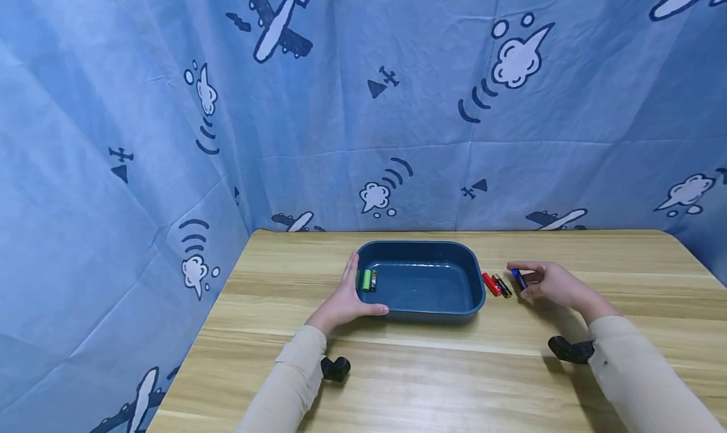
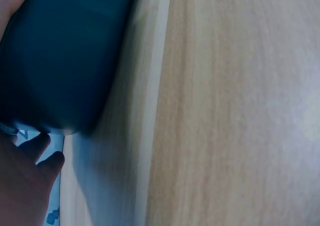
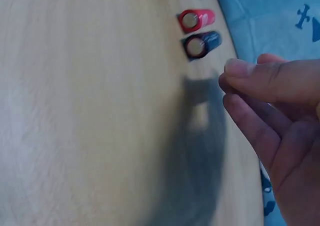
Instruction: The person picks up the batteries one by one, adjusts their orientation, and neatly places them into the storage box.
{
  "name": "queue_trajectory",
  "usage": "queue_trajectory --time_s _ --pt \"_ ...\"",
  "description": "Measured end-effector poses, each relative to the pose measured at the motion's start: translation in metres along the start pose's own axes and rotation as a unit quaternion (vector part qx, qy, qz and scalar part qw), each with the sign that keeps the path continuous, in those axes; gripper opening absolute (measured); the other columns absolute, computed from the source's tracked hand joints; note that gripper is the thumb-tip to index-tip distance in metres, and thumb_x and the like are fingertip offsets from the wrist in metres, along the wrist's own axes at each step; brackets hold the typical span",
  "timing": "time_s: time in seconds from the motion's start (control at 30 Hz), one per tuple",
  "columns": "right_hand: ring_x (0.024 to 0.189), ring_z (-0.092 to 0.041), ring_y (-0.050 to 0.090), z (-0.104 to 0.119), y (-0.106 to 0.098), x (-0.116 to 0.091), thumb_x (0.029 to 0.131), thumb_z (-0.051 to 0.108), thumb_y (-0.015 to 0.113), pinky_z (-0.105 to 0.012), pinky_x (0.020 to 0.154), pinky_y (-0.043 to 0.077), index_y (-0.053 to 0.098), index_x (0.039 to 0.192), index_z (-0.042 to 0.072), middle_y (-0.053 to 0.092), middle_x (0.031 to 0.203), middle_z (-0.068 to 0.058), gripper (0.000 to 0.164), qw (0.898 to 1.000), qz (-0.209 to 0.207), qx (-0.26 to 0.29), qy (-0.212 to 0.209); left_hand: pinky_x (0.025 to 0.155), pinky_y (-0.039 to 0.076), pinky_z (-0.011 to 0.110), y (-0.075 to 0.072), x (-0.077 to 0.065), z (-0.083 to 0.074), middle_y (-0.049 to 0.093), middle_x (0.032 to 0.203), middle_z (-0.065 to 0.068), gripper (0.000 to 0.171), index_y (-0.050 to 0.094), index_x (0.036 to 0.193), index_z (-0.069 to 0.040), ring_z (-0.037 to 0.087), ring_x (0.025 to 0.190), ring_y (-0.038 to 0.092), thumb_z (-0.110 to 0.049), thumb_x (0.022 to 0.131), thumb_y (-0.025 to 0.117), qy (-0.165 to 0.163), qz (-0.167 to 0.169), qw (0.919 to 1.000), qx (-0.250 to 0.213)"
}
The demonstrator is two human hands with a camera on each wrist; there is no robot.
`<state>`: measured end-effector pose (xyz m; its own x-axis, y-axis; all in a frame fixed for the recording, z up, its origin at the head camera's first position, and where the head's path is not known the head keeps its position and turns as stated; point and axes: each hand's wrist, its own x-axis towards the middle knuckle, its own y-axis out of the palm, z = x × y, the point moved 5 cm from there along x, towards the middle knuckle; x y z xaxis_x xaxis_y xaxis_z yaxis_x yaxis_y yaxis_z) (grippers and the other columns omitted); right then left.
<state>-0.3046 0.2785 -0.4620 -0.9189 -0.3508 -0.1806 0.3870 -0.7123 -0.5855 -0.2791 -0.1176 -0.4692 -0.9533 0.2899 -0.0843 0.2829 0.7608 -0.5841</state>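
Note:
My left hand grips the near left corner of a dark blue plastic box, thumb along the front wall and fingers at the left end. Inside the box, by its left wall, a green battery and a black-and-green battery lie side by side. Right of the box, the right hand pinches a blue battery between thumb and fingers. The right wrist view hides that battery behind the fingers. Between box and right hand, a red battery and a black-and-red battery rest on the table.
The wooden table carries everything. A blue curtain printed with airplanes hangs behind and to the left of it. Black wrist devices sit at the left cuff and the right cuff.

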Motion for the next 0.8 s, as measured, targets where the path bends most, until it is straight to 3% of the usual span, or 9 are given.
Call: queue_trajectory --time_s 0.1,0.27,0.5,0.8 --pt "0.111 -0.042 0.05 0.006 -0.003 0.002 0.075 -0.004 0.07 -0.026 0.071 0.05 0.037 0.137 -0.008 0.051 0.122 -0.033 0.07 0.999 -0.004 0.032 0.001 0.107 0.021 0.05 -0.001 0.0 -0.001 -0.012 0.154 -0.004 0.124 -0.011 0.148 -0.023 0.026 0.14 0.008 -0.042 0.067 0.081 0.0 0.001 1.0 0.001" --pt "0.106 -0.037 0.056 0.024 -0.007 0.004 0.077 -0.001 0.069 -0.025 0.073 0.048 0.037 0.138 -0.005 0.062 0.11 -0.025 0.069 1.0 -0.015 0.022 -0.006 0.106 0.021 0.051 -0.002 -0.001 -0.002 -0.012 0.154 -0.004 0.124 -0.011 0.148 -0.023 0.027 0.14 0.008 -0.041 0.068 0.081 -0.004 0.001 1.0 0.002" --pt "0.1 -0.028 0.061 0.051 -0.011 0.005 0.081 -0.002 0.065 -0.023 0.074 0.048 0.033 0.142 0.001 0.059 0.116 -0.026 0.069 0.999 -0.03 0.046 -0.002 0.107 0.021 0.05 -0.002 0.0 -0.003 -0.012 0.154 -0.005 0.123 -0.011 0.148 -0.024 0.026 0.14 0.008 -0.041 0.068 0.081 -0.009 0.002 1.0 0.002" --pt "0.098 -0.023 0.062 0.069 -0.009 0.009 0.079 0.009 0.071 -0.023 0.077 0.049 0.036 0.142 0.005 0.061 0.114 -0.02 0.071 0.997 -0.036 0.065 -0.006 0.106 0.021 0.051 -0.003 0.0 -0.002 -0.012 0.154 -0.005 0.124 -0.011 0.148 -0.023 0.026 0.139 0.008 -0.041 0.068 0.081 -0.009 -0.001 1.0 0.002"
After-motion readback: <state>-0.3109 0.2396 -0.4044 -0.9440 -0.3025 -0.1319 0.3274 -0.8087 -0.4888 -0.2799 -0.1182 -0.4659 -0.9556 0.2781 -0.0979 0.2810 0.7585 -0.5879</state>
